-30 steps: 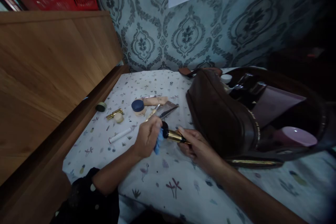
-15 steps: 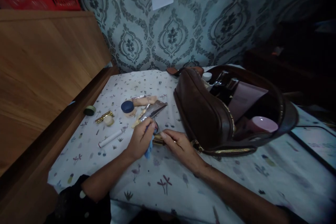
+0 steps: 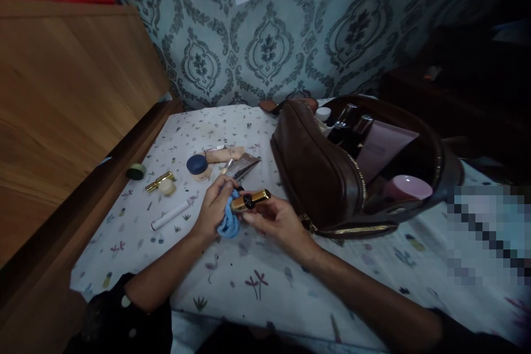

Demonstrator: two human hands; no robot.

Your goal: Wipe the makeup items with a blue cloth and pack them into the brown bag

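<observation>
My left hand (image 3: 213,206) is closed around a crumpled blue cloth (image 3: 229,225), which wraps one end of a gold lipstick tube (image 3: 260,197) with a dark band. The tube's other end points to the right, tilted slightly up. My right hand (image 3: 279,223) holds the tube from behind and below, fingers partly hidden by it. Just beyond my left hand lie a grey squeeze tube (image 3: 248,164), a beige tube (image 3: 226,154) and a blue-lidded jar (image 3: 197,165). A white pen-like stick (image 3: 170,215) rests left of that hand.
An open brown leather bag (image 3: 315,171) stands to the right, holding a pink tube (image 3: 384,149), a pink round container (image 3: 409,187) and bottles. At left are another gold tube (image 3: 160,181), a small cream-coloured item (image 3: 167,187) and a dark green round container (image 3: 136,171). A wooden panel (image 3: 74,77) borders the table.
The gold lipstick tube has come up and turned, so more of it shows. My right hand's fingers have shifted from on top to behind it. More of the blue cloth is visible.
</observation>
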